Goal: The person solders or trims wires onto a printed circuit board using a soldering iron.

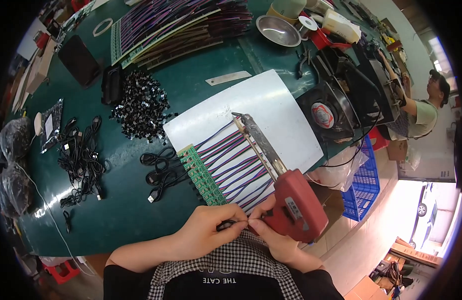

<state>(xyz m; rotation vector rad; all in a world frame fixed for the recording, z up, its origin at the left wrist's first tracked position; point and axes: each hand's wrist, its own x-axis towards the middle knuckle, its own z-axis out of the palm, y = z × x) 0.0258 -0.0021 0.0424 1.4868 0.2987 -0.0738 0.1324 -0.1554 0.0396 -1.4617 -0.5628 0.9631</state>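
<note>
Near my body, my left hand is closed around a black cable. My right hand meets it fingertip to fingertip, pinching at the cable's thin end. A red soldering gun is in my right hand, its handle partly hidden by my fingers. Its long barrel points away over a white board. Under the barrel lies a green strip of circuit boards with rows of blue, purple and green wires running right. Several black USB cables lie at the strip's left edge.
Small black connectors form a pile on the green table, with bundled black cables further left. Wired green panels are stacked at the back. A black fan and metal bowl stand right. Another person works far right.
</note>
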